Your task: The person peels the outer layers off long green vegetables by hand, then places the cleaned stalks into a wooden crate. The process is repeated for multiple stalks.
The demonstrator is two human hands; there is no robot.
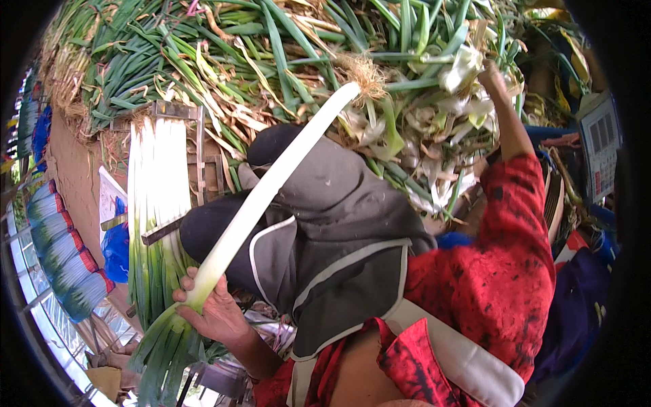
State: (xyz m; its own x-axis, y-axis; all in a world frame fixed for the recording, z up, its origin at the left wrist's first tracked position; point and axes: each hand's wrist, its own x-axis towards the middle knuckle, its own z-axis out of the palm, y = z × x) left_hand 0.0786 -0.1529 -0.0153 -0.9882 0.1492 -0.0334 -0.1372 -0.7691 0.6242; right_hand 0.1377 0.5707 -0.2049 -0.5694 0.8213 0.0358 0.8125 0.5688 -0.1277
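My left hand (216, 308) is shut around a long Welsh onion (274, 198), where its white shank turns green. The onion slants up across my knees, its bushy roots (363, 76) at the upper end. Its green leaves (170, 351) droop below my hand. At the upper right, my outstretched right hand (491, 76) is at a heap of stripped onion peelings (422, 122). Pale peelings (460, 68) touch or overlap its fingers, so its grip is hidden. Beside my left knee, a row of cleaned onions (158, 168) lies in a metal frame (201, 152).
Untrimmed onions (127, 66) with green leaves are piled across the far side. Bundled onions with red bands (66, 249) lie at the far left, near a blue bag (116, 254). A digital scale (600, 147) stands at the right.
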